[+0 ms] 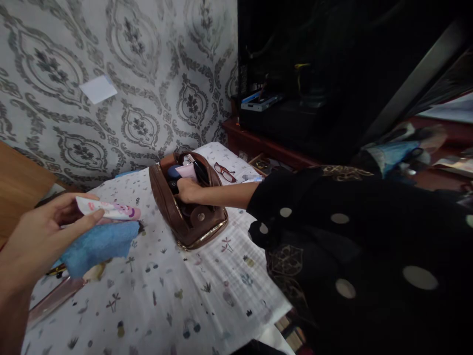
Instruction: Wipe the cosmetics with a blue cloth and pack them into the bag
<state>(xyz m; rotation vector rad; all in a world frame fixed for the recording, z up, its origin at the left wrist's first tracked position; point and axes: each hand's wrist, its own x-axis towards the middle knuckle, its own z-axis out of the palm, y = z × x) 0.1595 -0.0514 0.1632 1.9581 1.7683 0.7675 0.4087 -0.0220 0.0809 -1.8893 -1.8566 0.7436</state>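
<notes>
My left hand (48, 229) is closed round a white and pink squeeze tube (111, 209) with a purple print and a pink cap, pinched between thumb and fingers. Just below the tube is a crumpled blue cloth (101, 246); whether this hand grips it too, I cannot tell. On the far part of the table a brown handbag (158, 197) lies unzipped. My right hand (187, 191) reaches into it, beside a pale pink item (187, 171) and a dark, shiny object (200, 171). The bag's contents and side hide those fingers.
A white printed cloth (173, 301) covers the table. Brown-framed glasses (224, 172) lie right of the bag. A pinkish flat item (55, 298) lies at the left, under the hand. Behind stand a patterned wall (148, 84) and a large black screen (325, 74).
</notes>
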